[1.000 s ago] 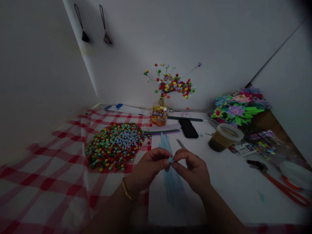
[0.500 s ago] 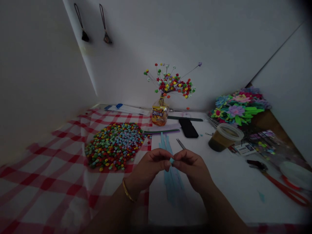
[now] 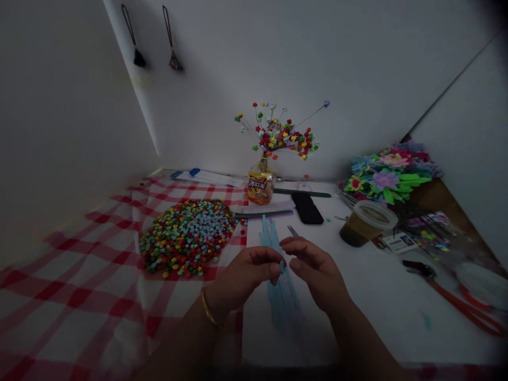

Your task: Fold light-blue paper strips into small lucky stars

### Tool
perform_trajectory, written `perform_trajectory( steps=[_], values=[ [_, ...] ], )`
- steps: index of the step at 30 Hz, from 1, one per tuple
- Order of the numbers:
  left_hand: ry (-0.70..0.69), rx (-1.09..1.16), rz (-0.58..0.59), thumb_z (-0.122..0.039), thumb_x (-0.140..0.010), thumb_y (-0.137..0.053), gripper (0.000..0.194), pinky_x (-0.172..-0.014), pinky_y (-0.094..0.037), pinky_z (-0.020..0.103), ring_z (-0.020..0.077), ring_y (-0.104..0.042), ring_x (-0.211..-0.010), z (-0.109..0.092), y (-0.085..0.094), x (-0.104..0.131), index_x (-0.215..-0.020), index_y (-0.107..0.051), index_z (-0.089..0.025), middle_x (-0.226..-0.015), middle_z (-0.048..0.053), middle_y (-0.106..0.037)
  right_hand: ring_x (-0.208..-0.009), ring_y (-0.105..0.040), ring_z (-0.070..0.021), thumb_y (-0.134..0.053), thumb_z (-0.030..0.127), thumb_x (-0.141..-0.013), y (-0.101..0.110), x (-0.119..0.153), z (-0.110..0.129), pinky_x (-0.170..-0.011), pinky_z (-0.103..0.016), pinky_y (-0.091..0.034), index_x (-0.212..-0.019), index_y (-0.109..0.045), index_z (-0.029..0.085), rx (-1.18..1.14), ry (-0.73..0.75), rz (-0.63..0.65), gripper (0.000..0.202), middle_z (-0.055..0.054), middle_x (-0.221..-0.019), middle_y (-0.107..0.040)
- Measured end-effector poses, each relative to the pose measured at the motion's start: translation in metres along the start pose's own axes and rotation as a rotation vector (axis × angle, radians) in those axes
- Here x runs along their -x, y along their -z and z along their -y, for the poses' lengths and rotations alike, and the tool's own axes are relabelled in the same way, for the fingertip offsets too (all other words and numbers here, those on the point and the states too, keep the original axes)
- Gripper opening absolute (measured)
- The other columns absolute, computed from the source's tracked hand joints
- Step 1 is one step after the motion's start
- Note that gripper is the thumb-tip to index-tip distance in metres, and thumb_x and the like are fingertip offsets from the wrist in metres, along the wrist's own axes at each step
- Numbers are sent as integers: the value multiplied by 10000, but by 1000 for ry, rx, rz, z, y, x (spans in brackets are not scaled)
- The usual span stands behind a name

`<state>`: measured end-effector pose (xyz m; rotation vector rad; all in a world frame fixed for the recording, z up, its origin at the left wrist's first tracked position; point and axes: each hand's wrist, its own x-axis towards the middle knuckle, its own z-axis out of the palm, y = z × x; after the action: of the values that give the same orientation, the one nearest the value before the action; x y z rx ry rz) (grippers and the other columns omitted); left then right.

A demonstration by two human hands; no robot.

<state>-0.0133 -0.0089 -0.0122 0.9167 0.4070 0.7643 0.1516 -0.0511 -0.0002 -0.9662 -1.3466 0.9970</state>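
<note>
My left hand (image 3: 254, 272) pinches a small light-blue folded paper piece (image 3: 282, 266) between thumb and fingertips; most of it is hidden by the fingers. Just to the right, my right hand (image 3: 315, 270) has its thumb and fingers parted, with nothing visible between them. Light-blue paper strips (image 3: 283, 307) lie lengthwise on the white surface beneath both hands. A pair of metal tips (image 3: 292, 230), perhaps of tweezers or scissors, pokes out behind my right hand. To the left is a big heap of colourful folded paper stars (image 3: 190, 235).
A bottle (image 3: 261, 185) holding stars on stems stands at the back, near a black phone (image 3: 307, 208). On the right are a plastic tub (image 3: 367, 222), fluffy flowers (image 3: 387, 172) and cutters (image 3: 420, 268) near an orange strap (image 3: 464, 309). Red-checked cloth (image 3: 79, 296) covers the left.
My right hand has let go of the light-blue paper piece and its fingers have parted. The piece stays in my left hand, which has tilted slightly.
</note>
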Motion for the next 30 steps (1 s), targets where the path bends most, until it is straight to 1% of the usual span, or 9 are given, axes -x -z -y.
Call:
perform_trajectory(
  steps=[2,6,13,16,18,20,22,24,30],
  values=[
    [20,10,26,-249,-611,-801,234,-591,-370,252,92,-524,-561,1,0,0,-777,-689,-127,-638,-7,-599,-1030,-552,-223,-665,314,-785,1,0,0,-861,-380,-446,-874,-696,267,53,16,64,106,-50,-1057,-582],
    [57,-16,30,-244,-622,-790,205,-577,-356,241,85,-508,-555,3,1,0,-750,-684,-124,-607,-13,-581,-957,-571,-203,-650,304,-799,-1,1,0,-831,-366,-452,-752,-668,237,99,10,87,84,-42,-990,-580],
    [121,-21,59,-274,-611,-794,244,-551,-349,240,88,-497,-523,1,-1,1,-753,-668,-122,-569,-22,-563,-848,-559,-165,-631,318,-808,1,0,-1,-728,-298,-465,-710,-614,214,12,16,-12,143,-21,-893,-577],
    [113,31,85,-285,-634,-783,238,-552,-353,242,96,-513,-531,2,0,2,-751,-663,-116,-575,-11,-566,-883,-572,-183,-642,362,-794,1,0,0,-748,-313,-480,-853,-657,232,-44,-78,49,144,-34,-939,-602],
    [108,67,91,-294,-646,-777,237,-551,-356,244,96,-517,-529,2,0,2,-749,-662,-114,-582,-7,-565,-840,-596,-192,-679,398,-752,-1,0,1,-706,-332,-504,-1008,-651,252,-125,-155,131,296,-43,-966,-611],
    [111,83,90,-294,-641,-782,243,-549,-354,242,92,-512,-525,3,0,2,-744,-663,-110,-586,-9,-560,-813,-613,-196,-718,378,-716,-2,1,1,-670,-341,-517,-963,-683,257,-187,-185,177,278,-48,-993,-611],
    [115,66,93,-283,-636,-786,238,-546,-347,236,86,-504,-525,2,-1,2,-732,-663,-103,-585,-8,-556,-845,-615,-196,-739,313,-704,-3,1,0,-685,-341,-516,-785,-717,251,-191,-144,149,104,-42,-1002,-614],
    [122,39,93,-275,-637,-784,230,-543,-342,234,86,-501,-524,2,-1,1,-719,-659,-99,-583,-3,-563,-877,-606,-190,-746,264,-703,-3,0,-2,-728,-341,-500,-688,-721,257,-136,-75,88,30,-31,-955,-625],
    [126,44,84,-257,-691,-747,183,-551,-362,241,99,-534,-533,2,0,1,-753,-663,-107,-586,13,-601,-788,-576,-169,-711,270,-740,-3,0,-3,-752,-354,-459,-693,-708,254,120,85,0,50,-14,-807,-585]
  ],
)
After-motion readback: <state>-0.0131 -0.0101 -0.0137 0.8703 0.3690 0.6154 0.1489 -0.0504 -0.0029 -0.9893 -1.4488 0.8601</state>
